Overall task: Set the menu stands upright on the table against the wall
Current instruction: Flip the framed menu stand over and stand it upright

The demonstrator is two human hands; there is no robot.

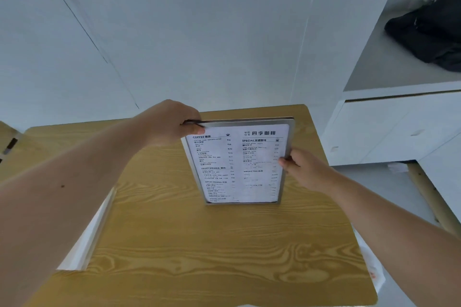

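A silver-framed menu stand (pixel 239 164) with a printed white menu sheet stands upright near the far middle of the wooden table (pixel 199 257), its bottom edge on the tabletop. My left hand (pixel 172 122) grips its top left corner. My right hand (pixel 303 169) pinches its right edge about halfway down. The white wall (pixel 174 45) rises just behind the table's far edge. A second menu stand (pixel 87 237) lies at the table's left side, mostly hidden under my left forearm.
A white cabinet (pixel 389 129) with an open shelf stands to the right, holding a dark bag (pixel 429 32). A white item (pixel 371 266) shows past the table's right edge. Another wooden surface (pixel 7 137) sits at far left.
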